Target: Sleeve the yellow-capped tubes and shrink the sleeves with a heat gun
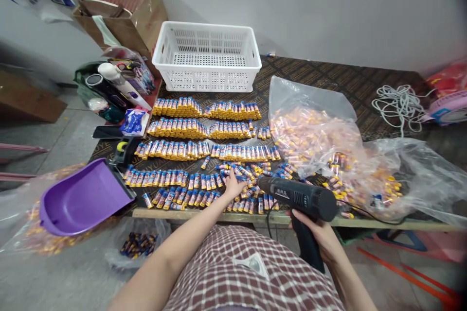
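Several rows of small blue-and-yellow capped tubes [177,149] lie side by side on the dark table [295,65]. My left hand [234,186] reaches onto a loose heap of these tubes [250,173] near the front edge; its fingers touch them, but whether they pinch one is too small to tell. In my right hand [314,227] is a black heat gun [297,194], its fingers wrapped round the handle. The nozzle points left toward the heap, just right of my left hand.
A white basket [207,70] stands at the back. Clear bags of tubes [314,131] lie on the right, near a white rope [399,106]. A purple dustpan [85,197] is at the left. A cable runs along the front right. Bottles [116,80] and a paper bag [146,19] stand back left.
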Available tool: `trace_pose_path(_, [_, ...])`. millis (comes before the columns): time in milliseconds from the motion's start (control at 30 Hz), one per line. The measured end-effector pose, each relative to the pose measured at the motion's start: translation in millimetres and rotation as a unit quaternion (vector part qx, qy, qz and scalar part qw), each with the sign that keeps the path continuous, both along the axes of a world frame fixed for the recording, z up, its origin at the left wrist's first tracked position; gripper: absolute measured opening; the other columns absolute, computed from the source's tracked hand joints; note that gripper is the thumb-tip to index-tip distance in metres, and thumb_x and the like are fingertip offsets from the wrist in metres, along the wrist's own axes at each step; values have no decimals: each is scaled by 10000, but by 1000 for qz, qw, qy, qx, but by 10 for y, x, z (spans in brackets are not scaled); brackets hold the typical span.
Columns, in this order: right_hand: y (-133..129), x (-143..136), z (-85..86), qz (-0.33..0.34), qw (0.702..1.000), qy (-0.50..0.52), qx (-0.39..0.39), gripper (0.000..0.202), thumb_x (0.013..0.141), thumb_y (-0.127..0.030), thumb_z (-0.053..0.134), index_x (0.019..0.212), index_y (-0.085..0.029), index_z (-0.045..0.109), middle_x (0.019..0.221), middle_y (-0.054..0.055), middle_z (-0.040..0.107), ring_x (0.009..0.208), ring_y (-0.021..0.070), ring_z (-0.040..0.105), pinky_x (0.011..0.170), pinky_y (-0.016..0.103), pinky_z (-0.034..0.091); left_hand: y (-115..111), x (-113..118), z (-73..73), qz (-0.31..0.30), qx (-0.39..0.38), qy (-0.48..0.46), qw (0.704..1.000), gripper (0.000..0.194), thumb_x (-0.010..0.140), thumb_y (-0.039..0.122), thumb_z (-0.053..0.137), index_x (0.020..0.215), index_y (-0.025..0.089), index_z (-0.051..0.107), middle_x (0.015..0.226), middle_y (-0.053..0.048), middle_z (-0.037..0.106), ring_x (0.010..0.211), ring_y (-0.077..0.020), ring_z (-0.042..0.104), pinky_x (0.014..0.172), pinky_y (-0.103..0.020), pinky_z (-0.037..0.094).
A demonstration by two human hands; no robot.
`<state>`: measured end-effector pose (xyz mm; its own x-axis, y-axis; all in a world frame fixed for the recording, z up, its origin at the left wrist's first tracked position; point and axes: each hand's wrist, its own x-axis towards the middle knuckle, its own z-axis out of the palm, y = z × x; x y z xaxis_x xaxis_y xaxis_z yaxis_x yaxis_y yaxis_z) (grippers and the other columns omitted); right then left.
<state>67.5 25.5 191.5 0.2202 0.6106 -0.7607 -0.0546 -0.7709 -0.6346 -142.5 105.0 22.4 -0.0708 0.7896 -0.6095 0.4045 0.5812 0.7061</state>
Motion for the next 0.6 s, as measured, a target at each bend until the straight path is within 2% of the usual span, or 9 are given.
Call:
trace_pose_path(67, [23,-26,-9,17,1000,2,-4,407,578,-435,773,818,-115,696,605,72,675,526,173,588,467,258,454,25,-44,16,14,2,-48,999,725,679,229,594,1339,124,310,1420,-198,328,1330,-292,270,1040,-389,279])
trace_pose_path(133, [49,-74,-13,48,999,1,-8,410,585,-453,760,803,-112,696,576,67,661,515,175,577,459,262,436,15,-184,24,47,16,-85,995,612,688,198,564,1279,151,410,1373,-152,423,1269,-254,377,1013,-361,324])
trace_pose_path(233, [91,-188,-18,96,995,-5,-2,400,579,-466,755,752,-110,693,561,65,652,503,174,563,475,274,427,-64,-561,34,115,31,-101,988,453,679,221,569,1127,157,549,1157,-107,609,1052,-205,556,898,-321,425])
trace_pose_path(300, [116,-282,-26,126,992,-4,10,396,584,-473,747,733,-111,691,552,62,646,498,172,555,487,279,422,-152,-888,44,151,22,-95,984,382,681,258,563,1042,136,589,966,-92,669,895,-185,609,793,-303,467])
trace_pose_path(367, [137,-379,-38,150,989,1,16,399,592,-486,734,719,-111,689,536,61,638,493,171,548,490,279,415,-264,-1229,59,186,11,-88,978,363,680,276,549,1002,117,597,804,-69,671,774,-169,621,697,-282,476])
trace_pose_path(467, [156,-515,-57,172,985,7,6,410,587,-501,726,714,-114,679,528,59,633,471,162,530,473,273,397,-452,-1679,83,247,1,-77,966,363,655,296,562,966,112,601,692,-33,644,689,-153,615,619,-251,460])
trace_pose_path(600, [179,-672,-62,207,978,-11,1,397,589,-501,724,685,-123,648,545,55,634,475,154,525,471,265,386,-679,-2057,103,315,-6,-78,946,341,610,286,593,903,112,599,659,-21,636,630,-132,604,589,-234,450])
